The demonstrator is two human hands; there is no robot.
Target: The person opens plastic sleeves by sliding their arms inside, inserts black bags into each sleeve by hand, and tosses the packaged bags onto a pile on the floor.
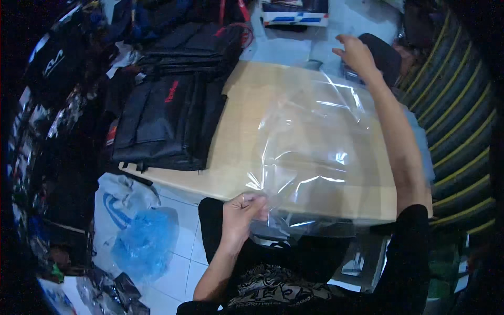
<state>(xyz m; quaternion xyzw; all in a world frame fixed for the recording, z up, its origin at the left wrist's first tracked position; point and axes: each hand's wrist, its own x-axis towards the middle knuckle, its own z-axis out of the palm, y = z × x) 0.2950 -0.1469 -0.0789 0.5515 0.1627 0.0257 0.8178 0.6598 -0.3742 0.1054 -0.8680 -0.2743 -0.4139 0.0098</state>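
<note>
A large clear plastic bag (pixel 315 152) lies spread over the pale wooden tabletop (pixel 241 121). My left hand (pixel 242 210) pinches its near edge at the table's front. My right hand (pixel 357 52) is stretched out to the far end of the bag with fingers apart; whether it grips the plastic I cannot tell. A stack of folded black fabric bags (pixel 168 115) lies on the left part of the table.
More black bags (pixel 199 42) are piled beyond the stack. Blue and white plastic bags (pixel 136 231) lie on the tiled floor at the left. Dark ribbed rolls with yellow stripes (pixel 457 115) stand at the right. A white and blue box (pixel 294 16) sits at the back.
</note>
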